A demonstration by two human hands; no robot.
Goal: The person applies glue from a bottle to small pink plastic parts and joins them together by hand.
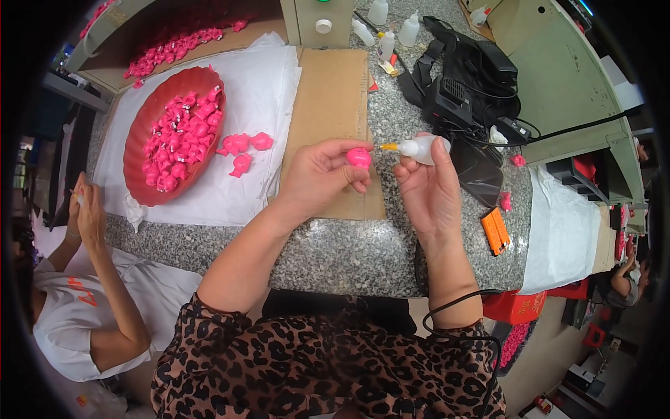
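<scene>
Left hand: the person's left hand grips a small pink piece between thumb and fingertips, over the near right part of the cardboard.
Pink piece: a small, rounded, glossy hot-pink piece, with a bright highlight on its upper side; the fingers hide part of its outline.
Right hand: the right hand is closed around a translucent white squeeze bottle with a slim yellow-orange nozzle, lying nearly level.
Nozzle: points left toward the pink piece, just beside it, with a narrow gap between.
Under the left hand: a flat brown cardboard sheet on the grey speckled stone surface.
Left of the cardboard: white paper bearing a few loose glossy pink pieces and a red scalloped plastic basin heaped with many more.
Right: an orange rectangular object lies near, beyond the right wrist; a black strapped bag lies farther off.
Far: several white plastic squeeze bottles stand or lie together.
</scene>
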